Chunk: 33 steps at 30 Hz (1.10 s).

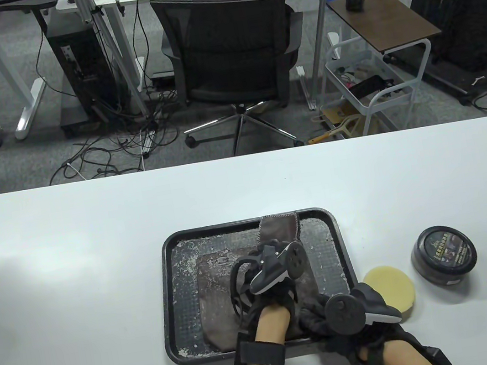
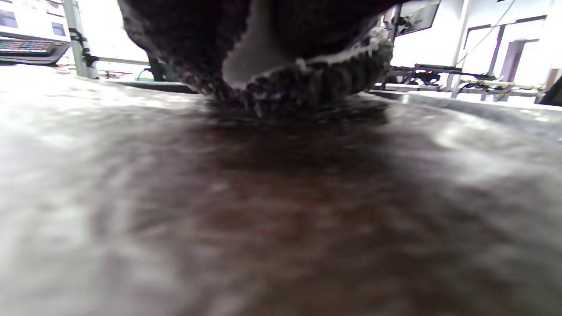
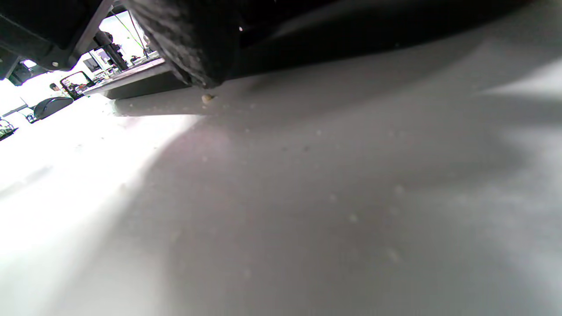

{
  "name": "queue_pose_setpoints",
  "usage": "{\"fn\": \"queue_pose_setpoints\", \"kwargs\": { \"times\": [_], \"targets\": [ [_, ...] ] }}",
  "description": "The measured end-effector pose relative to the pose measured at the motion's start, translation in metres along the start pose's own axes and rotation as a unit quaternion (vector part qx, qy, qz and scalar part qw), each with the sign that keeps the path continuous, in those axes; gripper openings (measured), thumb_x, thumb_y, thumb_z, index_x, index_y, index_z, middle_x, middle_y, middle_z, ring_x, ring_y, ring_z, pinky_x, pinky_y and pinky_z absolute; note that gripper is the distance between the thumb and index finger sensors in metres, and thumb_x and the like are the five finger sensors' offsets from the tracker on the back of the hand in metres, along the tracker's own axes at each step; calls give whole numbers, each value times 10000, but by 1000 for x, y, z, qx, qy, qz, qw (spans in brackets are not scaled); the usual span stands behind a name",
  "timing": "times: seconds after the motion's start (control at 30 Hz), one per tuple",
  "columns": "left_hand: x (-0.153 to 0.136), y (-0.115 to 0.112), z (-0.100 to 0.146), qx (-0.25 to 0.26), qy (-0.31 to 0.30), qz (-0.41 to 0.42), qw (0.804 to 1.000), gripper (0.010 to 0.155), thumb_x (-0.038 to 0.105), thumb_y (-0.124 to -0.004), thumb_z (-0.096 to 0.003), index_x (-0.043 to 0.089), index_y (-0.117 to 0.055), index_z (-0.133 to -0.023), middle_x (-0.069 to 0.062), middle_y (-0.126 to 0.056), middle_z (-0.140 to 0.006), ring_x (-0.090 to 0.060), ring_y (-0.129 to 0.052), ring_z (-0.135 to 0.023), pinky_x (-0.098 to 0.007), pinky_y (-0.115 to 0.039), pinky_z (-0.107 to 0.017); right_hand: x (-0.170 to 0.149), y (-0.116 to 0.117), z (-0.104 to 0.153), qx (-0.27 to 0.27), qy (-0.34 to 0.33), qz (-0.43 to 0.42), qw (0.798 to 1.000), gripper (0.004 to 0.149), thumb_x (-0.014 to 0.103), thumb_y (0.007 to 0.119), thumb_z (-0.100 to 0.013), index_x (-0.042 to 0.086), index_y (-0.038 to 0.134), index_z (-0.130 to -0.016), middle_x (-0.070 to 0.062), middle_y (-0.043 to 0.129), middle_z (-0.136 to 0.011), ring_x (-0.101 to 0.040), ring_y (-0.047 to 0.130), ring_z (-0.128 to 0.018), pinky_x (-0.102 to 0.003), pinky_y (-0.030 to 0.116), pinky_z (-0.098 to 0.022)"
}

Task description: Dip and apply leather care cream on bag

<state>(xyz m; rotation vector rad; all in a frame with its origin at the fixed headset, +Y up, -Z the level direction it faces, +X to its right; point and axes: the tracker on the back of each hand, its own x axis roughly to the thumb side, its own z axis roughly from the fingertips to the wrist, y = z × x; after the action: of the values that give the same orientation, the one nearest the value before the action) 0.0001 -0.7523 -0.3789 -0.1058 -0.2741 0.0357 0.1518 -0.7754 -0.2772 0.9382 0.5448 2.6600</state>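
One worn brown bag (image 1: 219, 306) lies flat, scuffed.

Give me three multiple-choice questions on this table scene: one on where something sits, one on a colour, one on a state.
1. Where is the brown bag?
A. in the black tray
B. on the chair
C. beside the jar

2. What colour is the round sponge?
A. pink
B. pale yellow
C. blue

3. What state is the cream jar in?
A. open
B. tipped over
C. lid on

Answers: 1 A, the bag lies inside the tray rim; 2 B, the sponge is pale yellow; 3 C, its labelled lid covers the top.
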Motion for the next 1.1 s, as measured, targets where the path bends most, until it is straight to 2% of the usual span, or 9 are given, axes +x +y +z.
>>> {"fn": "queue_pose_setpoints", "kwargs": {
  "times": [0.17, 0.27, 0.37, 0.53, 0.83, 1.1],
  "targets": [
    [-24, -3, 4, -18, 39, -9, 999, 547, 206, -793, -451, 139, -772, -994, -140, -766, -965, -411, -801, -892, -560, -721, -640, 0, 0, 0, 0, 0, 0, 1000, 658, 314, 858, -427, 176, 599, -1016, -159, 486, -1100, -433, 437, -978, -596, 413, -665],
    [-35, -2, 7, -10, 55, 5, 998, 545, 199, -793, -451, 136, -776, -992, -143, -766, -965, -410, -789, -898, -566, -716, -639, 0, 0, 0, 0, 0, 0, 1000, 657, 314, 857, -427, 176, 599, -1015, -159, 486, -1100, -433, 438, -978, -596, 413, -665],
    [-40, 0, 10, -9, 69, -40, 997, 544, 208, -793, -450, 141, -781, -990, -137, -774, -961, -400, -798, -895, -557, -728, -635, 0, 0, 0, 0, 0, -1, 1000, 657, 313, 858, -427, 177, 599, -1015, -158, 485, -1100, -433, 437, -978, -596, 413, -665],
    [-53, 3, 17, -5, 108, -55, 993, 546, 211, -789, -451, 137, -773, -992, -141, -769, -960, -407, -800, -888, -555, -739, -626, 0, 0, 0, 1, 1, 0, 1000, 657, 313, 857, -427, 176, 598, -1016, -157, 483, -1101, -433, 436, -979, -597, 412, -665],
    [-85, 2, 30, 7, 167, 11, 986, 553, 205, -779, -455, 110, -747, -999, -167, -755, -955, -432, -808, -869, -563, -754, -608, 0, 0, 0, 1, 1, 0, 1000, 657, 312, 857, -427, 176, 598, -1016, -156, 484, -1100, -434, 436, -978, -597, 412, -665],
    [-95, 3, 36, 2, 204, -2, 979, 552, 208, -777, -453, 107, -752, -995, -172, -764, -947, -435, -824, -851, -551, -791, -581, 0, 0, 0, 1, 2, -1, 1000, 658, 311, 857, -427, 176, 597, -1016, -157, 482, -1101, -433, 434, -979, -598, 411, -665]
  ]
}}
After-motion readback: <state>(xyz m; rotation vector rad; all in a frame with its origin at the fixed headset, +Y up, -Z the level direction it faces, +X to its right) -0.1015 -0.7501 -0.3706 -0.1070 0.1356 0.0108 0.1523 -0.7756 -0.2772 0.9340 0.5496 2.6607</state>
